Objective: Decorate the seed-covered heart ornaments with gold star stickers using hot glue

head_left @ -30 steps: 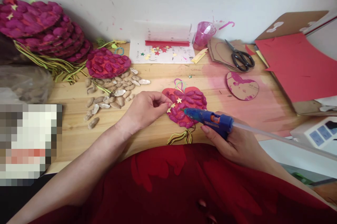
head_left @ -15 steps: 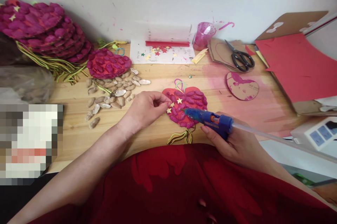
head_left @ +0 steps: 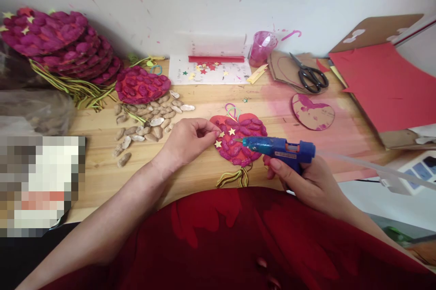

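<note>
Two hands work at the heart-shaped piece [head_left: 233, 151], which lies face up on the table [head_left: 200, 174] before you, its tassel [head_left: 241, 176] towards your body. Your left hand [head_left: 185, 140], at the heart's left edge, has thumb and forefinger pinched together beside the yellow stars [head_left: 232, 131]; whether anything sits between them cannot be told. Your right hand [head_left: 303, 181], to the heart's right, is wrapped around the blue glue gun [head_left: 272, 147], whose nozzle lies over the heart's middle; contact is unclear. Just changed: the gun has levelled and drawn slightly rightward, suggesting that its nozzle is easing off the spot it addressed; any fresh glue is too small to make out. Compared with the earlier frame, your right hand has shifted right with the gun and the translucent stick [head_left: 357, 162] behind it lies higher, while your left hand and the heart keep their places.
</note>
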Demonstrator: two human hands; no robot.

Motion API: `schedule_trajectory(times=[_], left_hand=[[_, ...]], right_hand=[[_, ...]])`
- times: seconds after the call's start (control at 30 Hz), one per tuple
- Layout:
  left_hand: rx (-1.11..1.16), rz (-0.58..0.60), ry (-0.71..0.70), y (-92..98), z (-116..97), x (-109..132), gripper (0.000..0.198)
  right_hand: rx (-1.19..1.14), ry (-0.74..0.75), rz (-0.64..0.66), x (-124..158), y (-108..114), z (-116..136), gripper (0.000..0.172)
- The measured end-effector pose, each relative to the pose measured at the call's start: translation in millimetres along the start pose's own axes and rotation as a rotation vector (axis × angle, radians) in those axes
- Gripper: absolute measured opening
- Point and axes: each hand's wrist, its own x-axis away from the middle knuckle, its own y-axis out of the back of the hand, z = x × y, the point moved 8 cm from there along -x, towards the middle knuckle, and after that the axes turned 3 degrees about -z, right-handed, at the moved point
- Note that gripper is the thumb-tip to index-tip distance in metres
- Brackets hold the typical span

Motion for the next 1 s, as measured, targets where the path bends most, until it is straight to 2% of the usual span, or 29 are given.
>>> schedule_trajectory(times=[0.17, 0.3, 0.57, 1.0], left_hand=[[0.018, 0.006, 0.005, -4.4, -9.4, 4.6, 0.021], [0.003, 0.011, -0.002, -10.2, -14.0, 8.5, 0.017], [-0.057, 0.000, 0.037, -17.0, -13.1, 11.3, 0.018], [-0.136, -0.068, -0.017, -21.7, -20.2, 9.7, 0.015]], right_hand=[[-0.419, -0.216, -0.088, -8.7, -5.1, -31.4, 0.039], [-0.625, -0.248, -0.116, -18.0, -13.2, -41.6, 0.038], [-0.649, -0.241, -0.090, -21.8, -17.7, -44.2, 0.040], [-0.629, -0.260, -0.064, -22.0, -18.0, -45.0, 0.042]])
